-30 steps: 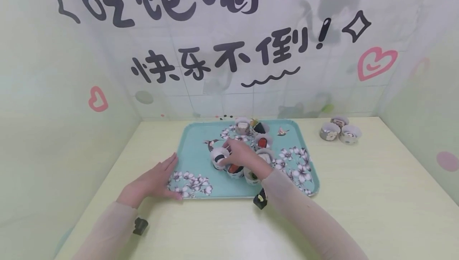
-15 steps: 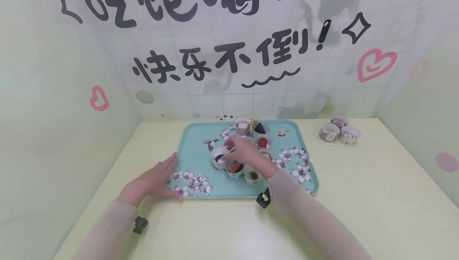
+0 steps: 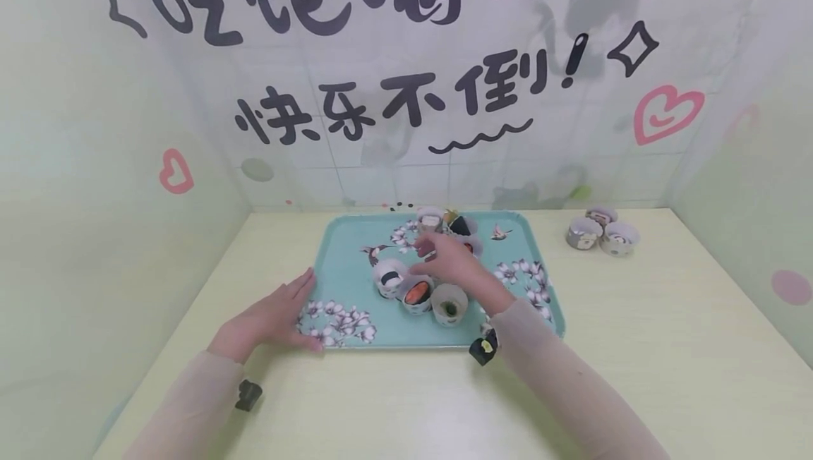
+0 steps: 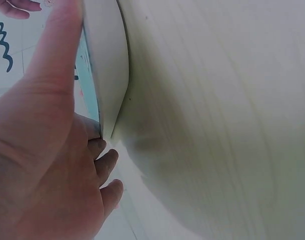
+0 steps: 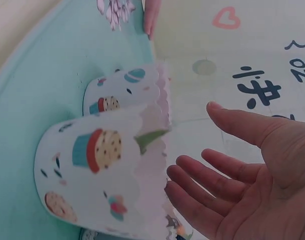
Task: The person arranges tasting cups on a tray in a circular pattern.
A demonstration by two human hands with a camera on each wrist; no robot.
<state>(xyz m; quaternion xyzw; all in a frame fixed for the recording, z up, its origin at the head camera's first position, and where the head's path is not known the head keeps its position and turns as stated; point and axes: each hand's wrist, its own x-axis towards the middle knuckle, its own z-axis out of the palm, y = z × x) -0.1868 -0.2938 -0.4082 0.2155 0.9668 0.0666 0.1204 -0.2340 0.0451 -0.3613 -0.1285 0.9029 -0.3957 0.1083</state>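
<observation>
My left hand (image 3: 269, 319) rests at the front left corner of a turquoise flowered tray (image 3: 349, 259). Its thumb lies along the front rim and its fingers along the left rim. Over the tray hovers my right hand (image 3: 451, 262), fingers loosely bent with nothing between them. Below it stand paper baking cups: one with a black-banded white sushi piece (image 3: 390, 279), one with an orange-topped sushi piece (image 3: 417, 293), and one with something green (image 3: 449, 307). The right wrist view shows a cupcake-print cup (image 5: 97, 175) beside the hand, apart from the fingers.
Behind the right hand, more cups stand on the tray, including a pale-filled cup (image 3: 430, 221) and one with a dark piece (image 3: 460, 226). Several baking cups (image 3: 584, 234) cluster on the table (image 3: 648, 333) at the back right. A printed curtain (image 3: 406, 93) hangs behind.
My right hand has left the cup with the black-banded piece and moved right and slightly back, uncovering the orange and green-filled cups. The left hand stays at the tray corner.
</observation>
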